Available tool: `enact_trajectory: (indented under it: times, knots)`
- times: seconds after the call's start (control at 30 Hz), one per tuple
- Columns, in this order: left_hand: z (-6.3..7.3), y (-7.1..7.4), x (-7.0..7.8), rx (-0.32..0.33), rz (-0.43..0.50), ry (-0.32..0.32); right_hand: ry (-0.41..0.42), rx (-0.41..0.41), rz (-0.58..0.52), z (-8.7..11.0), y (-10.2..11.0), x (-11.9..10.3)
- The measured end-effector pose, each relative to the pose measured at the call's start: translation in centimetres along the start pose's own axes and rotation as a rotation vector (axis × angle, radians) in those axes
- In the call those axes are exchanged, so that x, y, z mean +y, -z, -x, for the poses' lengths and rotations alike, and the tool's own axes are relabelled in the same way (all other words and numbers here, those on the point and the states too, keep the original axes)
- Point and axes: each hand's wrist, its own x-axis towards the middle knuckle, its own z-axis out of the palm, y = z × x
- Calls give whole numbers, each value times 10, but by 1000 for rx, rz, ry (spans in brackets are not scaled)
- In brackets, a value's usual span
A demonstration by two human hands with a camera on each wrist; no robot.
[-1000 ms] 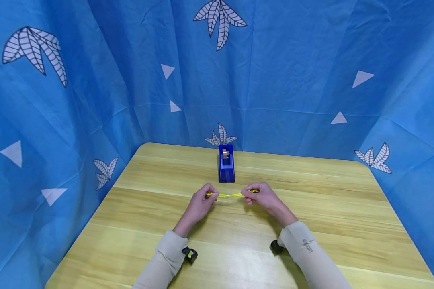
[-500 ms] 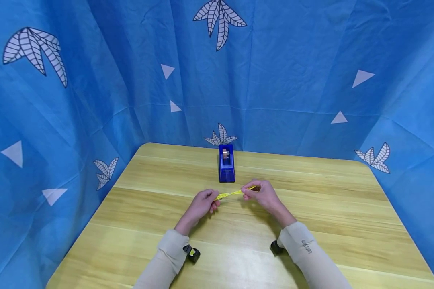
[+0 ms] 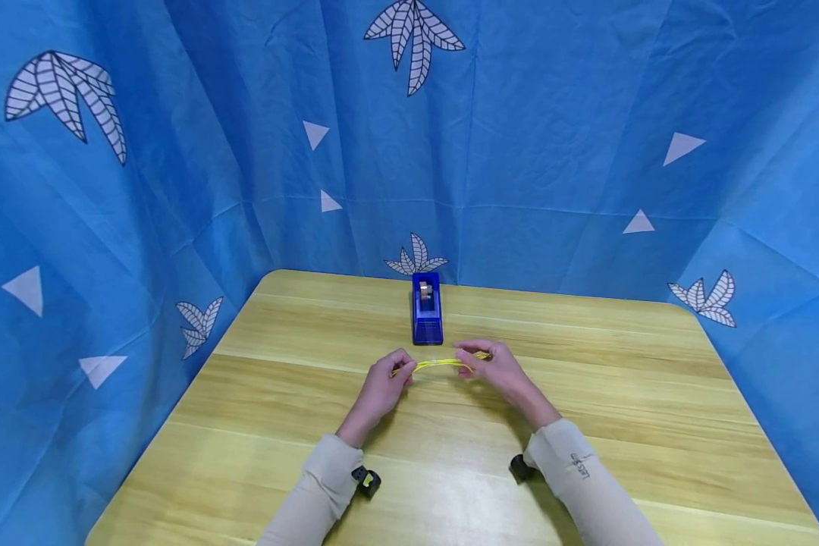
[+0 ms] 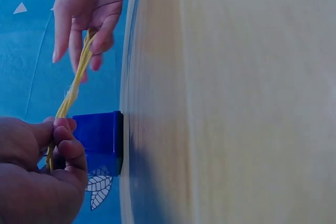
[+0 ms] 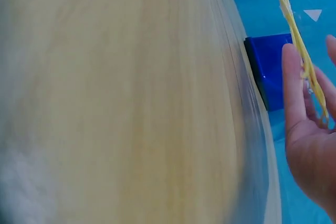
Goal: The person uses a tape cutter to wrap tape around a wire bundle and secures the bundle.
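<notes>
A bundle of yellow cord [image 3: 438, 362] spans both hands above the table, bowed slightly upward. Clear tape [image 4: 71, 94] wraps its middle. My left hand [image 3: 381, 385] pinches one end between thumb and curled fingers. At the other end, my right hand [image 3: 497, 370] has its thumb and fingers spread apart. The cord lies between them, its loose end reaching toward the palm in the right wrist view. Just beyond the hands stands a blue tape dispenser [image 3: 428, 327] with a small roll in it.
The wooden table [image 3: 621, 394] has rounded far corners. Behind it and at both sides hangs a blue curtain [image 3: 553, 152] with white leaf and triangle prints. A camera [image 3: 366, 481] sits at the left cuff and another camera [image 3: 521, 468] at the right.
The cord was pulled straight between two pinching hands; now it bows. My left hand dipped, then came back up and shifted its hold. My right thumb and fingers have spread apart.
</notes>
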Motion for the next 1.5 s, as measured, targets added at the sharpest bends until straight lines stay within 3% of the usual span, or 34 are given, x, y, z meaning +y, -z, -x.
enact_trajectory:
  times: [0.23,0.47,0.7,0.97,1.17,1.37,1.5]
  knots:
    - [1,1,4,15,-16,-15,-115,-46,-78,-1,3,1]
    - [1,2,2,12,7,-22,-144,-109,-96,0,7,4]
    - [0,1,1,28,28,-10,-72,-35,-104,-3,7,7]
    - [-4,1,-8,-22,131,153,-56,49,-40,-4,6,4]
    - [-6,1,-9,-70,218,227,-8,78,43,-3,7,3]
    - [-7,0,-10,-86,258,231,49,98,83,-4,5,3]
    - [-8,0,-10,-54,288,204,85,84,83,-4,5,3]
